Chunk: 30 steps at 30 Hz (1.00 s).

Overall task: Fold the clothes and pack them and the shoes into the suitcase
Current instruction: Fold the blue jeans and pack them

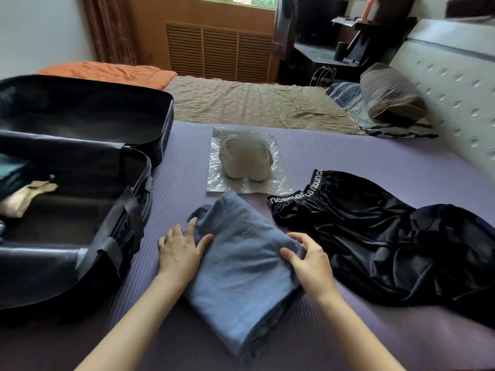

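A folded blue garment point(241, 266) lies on the purple mat in front of me. My left hand point(180, 250) grips its left edge, thumb on top of the cloth. My right hand point(310, 259) holds its right edge, fingers curled round the fold. Black shiny shorts point(375, 236) with a lettered waistband lie unfolded to the right. A pair of pale shoes point(245, 159) sits in a clear plastic bag beyond the blue garment. The black suitcase point(134, 210) lies open at the left, with a beige cloth point(24, 196) and other items inside.
The purple mat point(348, 151) covers the near part of the bed. An orange blanket point(107, 73) lies at the far left, and a grey pillow point(391, 92) rests against the white headboard point(455, 76) at the right. Dark furniture stands behind.
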### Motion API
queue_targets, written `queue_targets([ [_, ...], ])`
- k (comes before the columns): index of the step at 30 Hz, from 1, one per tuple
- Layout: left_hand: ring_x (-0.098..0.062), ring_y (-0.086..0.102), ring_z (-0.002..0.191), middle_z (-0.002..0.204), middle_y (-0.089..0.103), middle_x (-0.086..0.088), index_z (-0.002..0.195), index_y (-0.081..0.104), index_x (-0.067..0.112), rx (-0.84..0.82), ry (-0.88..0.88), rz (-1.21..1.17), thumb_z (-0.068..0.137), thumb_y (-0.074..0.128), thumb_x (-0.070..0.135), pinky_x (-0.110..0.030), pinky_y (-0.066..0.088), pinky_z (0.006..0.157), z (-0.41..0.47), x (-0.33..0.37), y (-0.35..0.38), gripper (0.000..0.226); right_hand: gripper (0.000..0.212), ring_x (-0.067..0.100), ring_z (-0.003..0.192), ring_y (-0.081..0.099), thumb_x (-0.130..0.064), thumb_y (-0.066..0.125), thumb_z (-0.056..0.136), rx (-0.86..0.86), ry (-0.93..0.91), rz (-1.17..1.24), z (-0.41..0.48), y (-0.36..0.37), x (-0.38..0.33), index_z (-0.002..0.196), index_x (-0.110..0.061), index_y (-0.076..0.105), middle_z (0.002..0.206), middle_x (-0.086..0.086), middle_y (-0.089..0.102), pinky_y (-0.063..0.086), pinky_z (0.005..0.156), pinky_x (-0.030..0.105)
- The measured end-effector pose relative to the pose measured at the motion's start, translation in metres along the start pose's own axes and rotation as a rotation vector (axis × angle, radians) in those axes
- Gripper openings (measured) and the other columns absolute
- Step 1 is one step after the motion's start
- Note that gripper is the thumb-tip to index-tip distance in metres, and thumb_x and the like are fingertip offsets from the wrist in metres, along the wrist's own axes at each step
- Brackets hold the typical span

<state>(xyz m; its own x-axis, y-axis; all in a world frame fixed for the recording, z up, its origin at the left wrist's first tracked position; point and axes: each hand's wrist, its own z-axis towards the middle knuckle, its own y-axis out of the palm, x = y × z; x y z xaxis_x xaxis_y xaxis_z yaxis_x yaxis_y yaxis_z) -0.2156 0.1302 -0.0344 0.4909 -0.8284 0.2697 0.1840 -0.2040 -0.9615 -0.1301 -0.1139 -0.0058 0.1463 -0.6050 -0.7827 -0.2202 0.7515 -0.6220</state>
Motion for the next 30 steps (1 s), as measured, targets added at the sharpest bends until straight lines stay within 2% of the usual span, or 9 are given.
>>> queue_targets([
  [2,-0.045,0.060,0.071,0.081,0.060,-0.028,0.122,0.057,0.001,0.078,-0.044,-0.002,0.082,0.047,0.059,-0.053,0.048,0.065,-0.023,0.003,0.002,0.071,0.035,0.018,0.101,0.064,-0.019,0.077,0.076,-0.001,-0.019,0.017,0.020,-0.006,-0.005,0.109,-0.026,0.066,0.099,-0.004,0.070,0.045,0.096,0.039],
  [5,-0.041,0.058,0.098,0.111,0.058,-0.024,0.145,0.026,0.011,-0.031,-0.163,-0.004,0.086,0.055,0.055,-0.048,0.044,0.086,-0.050,0.009,-0.009,0.079,0.054,0.028,0.122,0.047,-0.027,0.077,0.078,0.022,0.031,0.024,0.030,-0.008,-0.008,0.128,-0.021,0.057,0.120,0.007,0.057,0.034,0.106,0.034],
  [8,-0.035,0.041,0.124,0.133,0.040,-0.018,0.149,-0.013,0.024,-0.118,-0.214,-0.174,0.081,0.053,0.063,-0.043,0.032,0.103,-0.040,-0.001,-0.017,0.102,0.104,0.029,0.139,0.022,-0.050,0.077,0.071,-0.077,0.190,0.043,0.007,-0.007,0.002,0.152,-0.026,0.016,0.148,0.012,0.027,0.016,0.115,0.035],
  [11,-0.035,0.026,0.135,0.144,0.029,-0.018,0.147,-0.018,0.032,-0.202,-0.218,-0.338,0.076,0.062,0.062,-0.045,0.024,0.110,-0.024,-0.008,-0.026,0.111,0.145,0.022,0.143,0.021,-0.080,0.074,0.039,-0.176,0.210,0.203,-0.023,-0.003,0.017,0.147,-0.040,-0.015,0.155,0.003,0.021,0.020,0.118,0.043],
  [14,-0.030,0.031,0.137,0.147,0.036,-0.012,0.150,0.002,0.035,-0.196,-0.190,-0.595,0.073,0.075,0.047,-0.042,0.026,0.111,-0.023,-0.013,-0.029,0.107,0.135,0.021,0.140,0.026,-0.074,0.075,0.043,-0.189,0.174,0.173,-0.043,0.001,0.024,0.131,-0.058,-0.025,0.154,-0.005,0.027,0.023,0.116,0.045],
  [18,-0.029,0.038,0.133,0.146,0.038,-0.011,0.149,0.005,0.038,-0.200,-0.172,-0.675,0.070,0.081,0.034,-0.041,0.032,0.107,-0.031,-0.014,-0.033,0.110,0.129,0.028,0.137,0.025,-0.034,0.085,0.067,-0.146,0.225,0.245,-0.054,0.000,0.030,0.142,-0.050,-0.019,0.146,0.012,0.032,0.021,0.115,0.046],
  [23,-0.024,0.051,0.106,0.116,0.039,-0.007,0.140,-0.004,0.053,-0.197,-0.027,-0.588,0.077,0.074,0.038,-0.039,0.038,0.101,-0.043,-0.012,-0.037,0.101,0.126,0.020,0.130,0.039,-0.063,0.085,0.039,-0.173,0.199,0.266,-0.058,-0.001,0.032,0.128,-0.075,-0.004,0.139,0.007,0.038,0.029,0.113,0.047],
  [27,-0.013,0.046,0.098,0.110,0.036,-0.003,0.144,0.002,0.047,-0.221,-0.004,-0.575,0.081,0.071,0.036,-0.028,0.037,0.100,-0.047,-0.014,-0.037,0.094,0.108,0.021,0.119,0.038,-0.029,0.078,0.077,-0.246,0.174,0.285,-0.058,-0.006,0.025,0.145,-0.051,-0.003,0.125,0.006,0.032,0.024,0.112,0.031],
  [30,-0.014,0.043,0.102,0.112,0.036,-0.004,0.148,0.009,0.037,-0.189,-0.082,-0.674,0.080,0.073,0.029,-0.029,0.032,0.103,-0.048,-0.009,-0.035,0.094,0.094,0.022,0.123,0.041,-0.030,0.078,0.076,-0.195,0.264,0.436,-0.060,0.000,0.020,0.146,-0.047,0.017,0.126,0.002,0.030,0.033,0.107,0.032],
])
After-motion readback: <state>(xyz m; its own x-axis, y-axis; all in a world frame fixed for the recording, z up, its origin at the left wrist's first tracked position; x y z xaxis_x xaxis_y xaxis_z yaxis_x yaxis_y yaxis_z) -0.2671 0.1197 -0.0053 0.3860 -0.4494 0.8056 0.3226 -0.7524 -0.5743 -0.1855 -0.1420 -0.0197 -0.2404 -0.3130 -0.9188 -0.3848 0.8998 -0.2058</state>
